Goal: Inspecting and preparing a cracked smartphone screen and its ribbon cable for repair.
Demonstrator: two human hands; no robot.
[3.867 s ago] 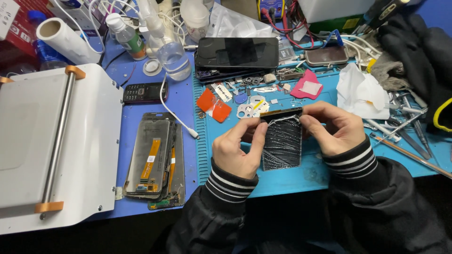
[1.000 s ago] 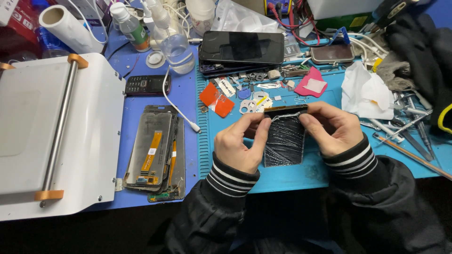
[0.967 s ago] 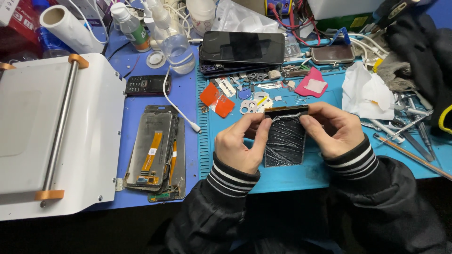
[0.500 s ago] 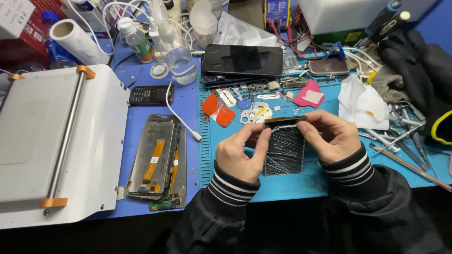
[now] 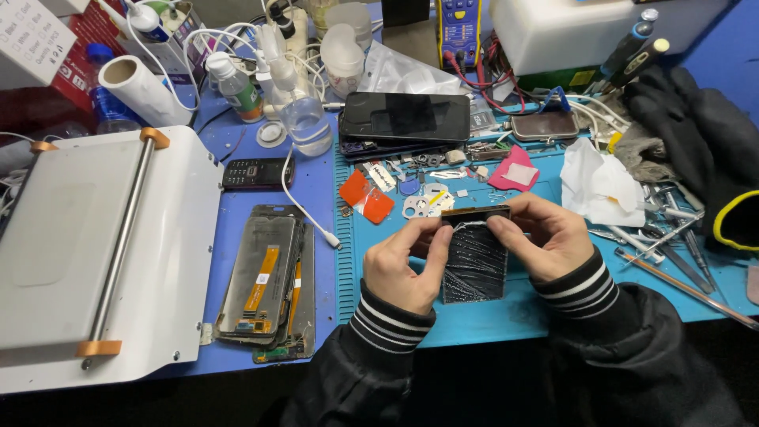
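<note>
Both hands are gripping one cracked phone screen [image 5: 474, 261], holding it just above the teal mat [image 5: 506, 312] on the tabletop [image 5: 316, 182]. Left hand [image 5: 405, 265] is pinching the screen's upper left edge, fingers closed on it. Right hand [image 5: 545, 237] is clamping the upper right corner, thumb pressing along the top edge. The screen is standing nearly upright between the two hands, its glass showing heavy shatter lines.

Left of the left hand, a stack of opened phone frames [image 5: 269, 289] is lying flat, an orange flex strip showing on the top one. Further left, a white machine with a metal bar [image 5: 95, 253] is sitting on the tabletop.

Beyond the hands, a black phone [image 5: 405, 117] is lying face up, and a small keypad phone [image 5: 257, 171] is resting well left of it. A clear bottle [image 5: 304, 126] is holding clear liquid, roughly half full. A second bottle with a green label [image 5: 237, 88] is standing behind it; contents cannot tell. A paper roll [image 5: 142, 91] is lying further left.

Just ahead of the left hand, orange picks [image 5: 368, 196] are lying on the mat. Right of the right hand, crumpled white tissue [image 5: 605, 186] and metal tweezers [image 5: 672, 237] are lying near; black gloves [image 5: 696, 134] are piling beyond them.
</note>
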